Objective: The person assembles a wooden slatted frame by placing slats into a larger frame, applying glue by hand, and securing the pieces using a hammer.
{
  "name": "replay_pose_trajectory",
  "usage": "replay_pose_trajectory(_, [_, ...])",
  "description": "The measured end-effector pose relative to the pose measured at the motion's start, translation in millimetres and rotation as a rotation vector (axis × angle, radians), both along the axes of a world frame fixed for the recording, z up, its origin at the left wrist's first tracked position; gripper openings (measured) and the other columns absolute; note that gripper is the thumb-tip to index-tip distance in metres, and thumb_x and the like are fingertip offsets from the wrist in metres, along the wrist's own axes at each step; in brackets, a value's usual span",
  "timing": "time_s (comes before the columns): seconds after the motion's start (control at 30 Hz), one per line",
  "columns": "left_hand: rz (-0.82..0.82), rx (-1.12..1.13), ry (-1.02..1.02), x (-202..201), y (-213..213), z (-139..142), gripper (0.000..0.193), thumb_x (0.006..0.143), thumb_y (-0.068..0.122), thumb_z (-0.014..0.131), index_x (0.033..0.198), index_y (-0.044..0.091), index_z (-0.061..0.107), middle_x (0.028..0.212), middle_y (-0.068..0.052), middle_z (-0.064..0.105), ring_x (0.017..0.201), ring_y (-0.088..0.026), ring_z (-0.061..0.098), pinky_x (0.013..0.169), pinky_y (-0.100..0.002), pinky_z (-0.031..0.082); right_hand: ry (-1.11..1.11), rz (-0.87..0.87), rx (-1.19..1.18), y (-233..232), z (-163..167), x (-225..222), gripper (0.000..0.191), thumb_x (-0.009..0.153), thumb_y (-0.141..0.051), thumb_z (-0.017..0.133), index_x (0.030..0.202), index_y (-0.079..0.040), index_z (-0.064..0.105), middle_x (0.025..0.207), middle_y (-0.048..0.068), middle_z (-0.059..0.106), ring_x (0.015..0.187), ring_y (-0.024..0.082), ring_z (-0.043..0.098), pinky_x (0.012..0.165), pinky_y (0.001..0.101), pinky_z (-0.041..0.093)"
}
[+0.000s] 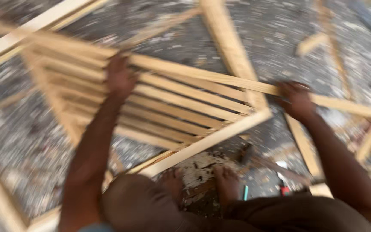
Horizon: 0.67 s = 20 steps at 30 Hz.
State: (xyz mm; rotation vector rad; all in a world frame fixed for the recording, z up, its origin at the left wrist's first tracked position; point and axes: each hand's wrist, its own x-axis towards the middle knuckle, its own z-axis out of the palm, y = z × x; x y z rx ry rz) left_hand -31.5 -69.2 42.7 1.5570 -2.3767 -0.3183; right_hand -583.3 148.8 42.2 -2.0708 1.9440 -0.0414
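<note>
A pale wooden slatted frame [181, 107] is held above a speckled grey floor, and the picture is blurred by motion. My left hand [119, 75] grips the frame's long top rail near its middle. My right hand [296, 99] is closed on the same rail [348, 105] further right, where it sticks out past the frame's corner. Several parallel slats run between the two side pieces. My knees and bare feet [226, 182] show below the frame.
Loose wooden battens [327, 41] lie on the floor at upper right, and more lengths [303, 144] at right. A long plank [26, 30] crosses the upper left. A small red and a green object [282, 189] lie by my feet on a paint-stained board.
</note>
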Motion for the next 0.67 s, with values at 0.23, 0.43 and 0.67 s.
replay_pose_trajectory(0.23, [-0.172, -0.084, -0.115, -33.1, 10.3, 23.4, 0.065, 0.094, 0.035, 0.079, 0.146, 0.005, 0.056, 0.159, -0.019, 0.045, 0.153, -0.038, 0.039, 0.125, -0.057, 0.029, 0.093, -0.207, 0.193, -12.6, 14.6, 15.3, 0.061, 0.092, -0.030, 0.071, 0.148, -0.021, 0.049, 0.142, 0.010, 0.060, 0.134, 0.037, 0.052, 0.115, 0.0634, 0.031])
replay_pose_trajectory(0.43, [-0.285, -0.050, -0.248, -60.8, 0.8, 27.0, 0.058, 0.101, 0.044, 0.073, 0.145, 0.008, 0.059, 0.148, -0.013, 0.056, 0.145, -0.032, 0.044, 0.127, -0.054, 0.029, 0.030, -0.223, 0.177, -4.6, -0.2, 13.6, 0.066, 0.100, -0.027, 0.068, 0.159, -0.022, 0.039, 0.138, 0.018, 0.062, 0.128, 0.037, 0.059, 0.117, 0.0583, 0.032])
replay_pose_trajectory(0.67, [-0.263, -0.062, -0.472, -43.5, -8.2, 78.6, 0.046, 0.107, 0.044, 0.068, 0.141, 0.014, 0.060, 0.139, -0.009, 0.057, 0.136, -0.026, 0.047, 0.125, -0.049, 0.027, 0.003, -0.222, 0.253, 23.3, 46.7, 21.9, 0.066, 0.100, -0.030, 0.065, 0.159, -0.021, 0.036, 0.136, 0.015, 0.066, 0.126, 0.033, 0.063, 0.114, 0.0523, 0.041])
